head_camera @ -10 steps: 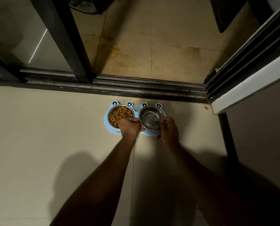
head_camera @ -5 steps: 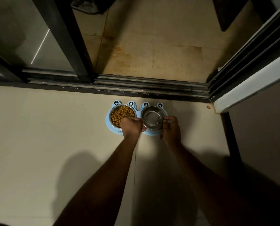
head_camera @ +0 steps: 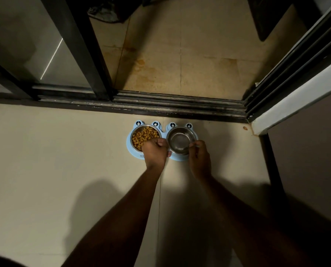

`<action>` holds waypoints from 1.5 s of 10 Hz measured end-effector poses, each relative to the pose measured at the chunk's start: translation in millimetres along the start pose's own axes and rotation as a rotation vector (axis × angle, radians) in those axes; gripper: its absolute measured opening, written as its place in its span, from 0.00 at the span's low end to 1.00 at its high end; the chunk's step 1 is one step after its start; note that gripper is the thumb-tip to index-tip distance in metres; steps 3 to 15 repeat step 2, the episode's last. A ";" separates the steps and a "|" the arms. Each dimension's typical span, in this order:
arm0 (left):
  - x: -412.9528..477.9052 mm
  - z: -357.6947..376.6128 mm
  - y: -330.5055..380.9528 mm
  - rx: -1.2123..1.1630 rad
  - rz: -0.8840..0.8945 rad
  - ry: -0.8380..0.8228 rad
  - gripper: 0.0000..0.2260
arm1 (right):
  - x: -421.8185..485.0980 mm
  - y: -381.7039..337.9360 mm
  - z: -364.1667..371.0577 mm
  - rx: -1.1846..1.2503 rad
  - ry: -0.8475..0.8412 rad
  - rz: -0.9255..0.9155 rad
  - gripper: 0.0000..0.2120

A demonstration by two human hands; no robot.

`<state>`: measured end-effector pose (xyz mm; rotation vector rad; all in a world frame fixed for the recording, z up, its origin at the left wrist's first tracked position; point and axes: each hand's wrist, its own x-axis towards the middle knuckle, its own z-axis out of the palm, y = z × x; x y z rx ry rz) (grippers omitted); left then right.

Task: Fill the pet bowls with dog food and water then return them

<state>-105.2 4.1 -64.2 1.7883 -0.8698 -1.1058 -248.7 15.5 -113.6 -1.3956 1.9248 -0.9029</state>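
Observation:
A light blue frog-shaped bowl stand [head_camera: 129,143] rests on the cream floor just in front of the door track. Its left steel bowl [head_camera: 143,136] is full of brown dog food. Its right steel bowl [head_camera: 181,140] looks shiny inside; I cannot tell whether water is in it. My left hand [head_camera: 155,152] grips the near left rim of the right bowl, between the two bowls. My right hand [head_camera: 199,158] pinches that same bowl's near right rim. The stand's front middle is hidden by my hands.
A black sliding-door track [head_camera: 160,105] runs across just behind the stand. A glass door panel with a black frame [head_camera: 80,47] stands at the left. A white wall edge [head_camera: 295,101] is at the right, with a crumb [head_camera: 245,128] by its corner. Stained tile floor [head_camera: 180,54] lies beyond.
The right bowl has settled level into the stand between my hands. Both hands stay on its rim with only slight shifts.

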 end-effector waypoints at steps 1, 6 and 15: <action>-13.9 -8.0 -2.0 0.138 0.182 0.031 0.10 | -18.3 -13.8 -8.4 -0.132 -0.068 -0.079 0.10; -22.7 -21.8 -0.6 0.223 0.231 0.082 0.04 | -29.7 -33.3 -18.5 -0.223 -0.188 -0.142 0.10; -22.7 -21.8 -0.6 0.223 0.231 0.082 0.04 | -29.7 -33.3 -18.5 -0.223 -0.188 -0.142 0.10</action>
